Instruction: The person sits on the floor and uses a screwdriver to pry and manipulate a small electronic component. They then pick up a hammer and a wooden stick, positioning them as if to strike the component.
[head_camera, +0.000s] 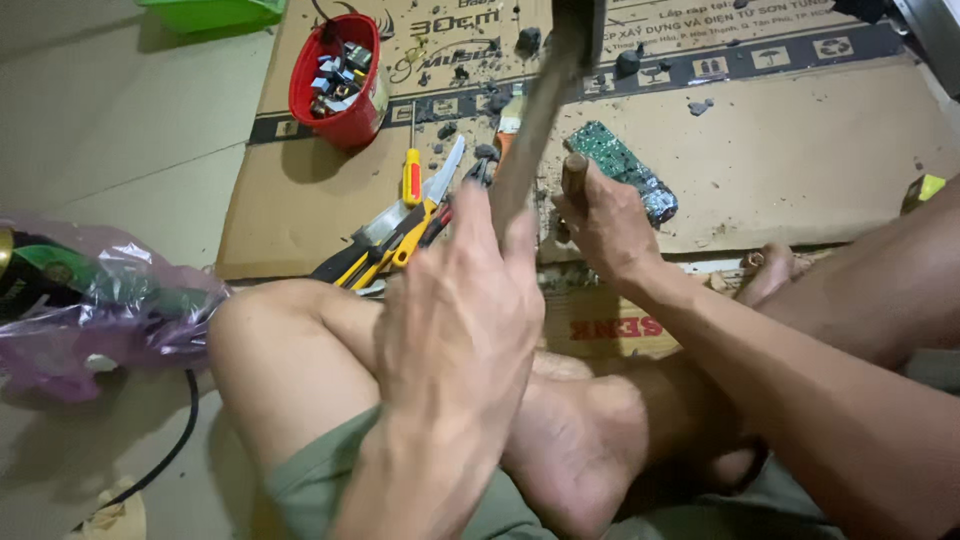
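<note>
My left hand (455, 320) is closed around the wooden handle of a hammer (535, 120), whose dark head is raised near the top edge. My right hand (600, 225) grips a tool with a rounded wooden handle (574, 172), held upright on the cardboard (800, 160). A green circuit board (622, 165) lies just right of that tool, touching or nearly touching my right fingers. The tool's tip is hidden behind my hands. My bare knees and feet fill the lower part of the view.
A red bucket (340, 70) of small metal parts stands at the back left. A yellow-and-red screwdriver (411, 175), yellow-handled snips (395, 235), dark debris (625, 62), a purple plastic bag (90, 300), a black cable (170, 450) and a green tray (215, 12) lie around.
</note>
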